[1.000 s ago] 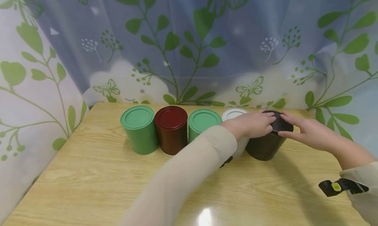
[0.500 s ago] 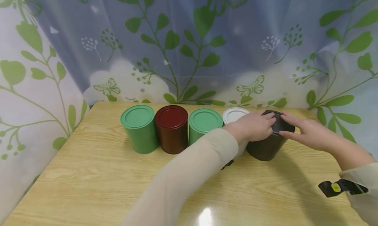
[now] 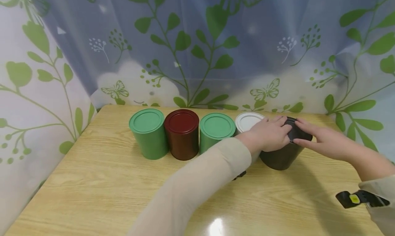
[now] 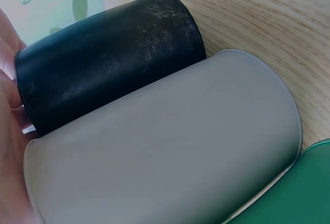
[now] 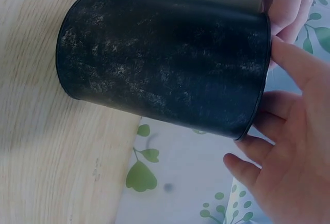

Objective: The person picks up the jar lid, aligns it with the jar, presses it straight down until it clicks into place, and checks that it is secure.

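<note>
A black can stands at the right end of a row of lidded cans. My left hand reaches across the white can, its fingertips on the black lid's left part. My right hand is at the other side of that lid, thumb towards the near edge and fingers extended over the rim. In the right wrist view, the thumb and fingers of the right hand touch the top rim of the black can. In the left wrist view, the white can lies close against the black can.
Left of the white can stand a green can, a dark red can and another green can. All are on a wooden table. A leaf-patterned curtain hangs behind the table's back edge.
The head view has shifted slightly, moving the scene to the right. Both hands stay at the black can's top, the left hand edging slightly rightward with it.
</note>
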`<state>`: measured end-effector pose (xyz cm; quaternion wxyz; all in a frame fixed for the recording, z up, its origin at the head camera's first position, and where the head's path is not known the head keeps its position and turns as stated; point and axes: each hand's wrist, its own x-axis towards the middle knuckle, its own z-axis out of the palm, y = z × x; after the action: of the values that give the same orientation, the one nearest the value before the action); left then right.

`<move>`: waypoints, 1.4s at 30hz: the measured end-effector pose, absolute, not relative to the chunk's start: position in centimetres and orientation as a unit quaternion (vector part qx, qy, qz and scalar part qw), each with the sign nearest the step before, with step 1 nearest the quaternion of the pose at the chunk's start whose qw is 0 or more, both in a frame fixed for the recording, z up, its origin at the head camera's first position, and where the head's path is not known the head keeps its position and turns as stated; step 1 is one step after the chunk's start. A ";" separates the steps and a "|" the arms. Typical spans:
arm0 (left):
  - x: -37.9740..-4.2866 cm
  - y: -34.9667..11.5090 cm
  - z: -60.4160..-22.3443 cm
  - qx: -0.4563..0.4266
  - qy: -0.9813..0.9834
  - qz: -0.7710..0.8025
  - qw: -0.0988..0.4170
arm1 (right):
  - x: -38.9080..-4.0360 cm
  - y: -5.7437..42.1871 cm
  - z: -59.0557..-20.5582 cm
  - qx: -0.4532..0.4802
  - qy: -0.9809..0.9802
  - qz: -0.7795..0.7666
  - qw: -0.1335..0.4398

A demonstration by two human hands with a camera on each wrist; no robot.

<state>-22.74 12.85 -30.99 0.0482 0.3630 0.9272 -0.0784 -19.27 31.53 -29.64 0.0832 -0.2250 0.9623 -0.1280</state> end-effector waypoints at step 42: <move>-22.0 12.9 -30.3 0.331 0.935 -0.077 0.098 | -19.3 31.4 -30.0 -0.209 0.956 -0.153 0.138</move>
<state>-22.02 12.95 -30.27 0.0977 0.3310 0.9353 -0.0773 -19.27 31.43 -30.04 0.1376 -0.2092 0.9559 -0.1535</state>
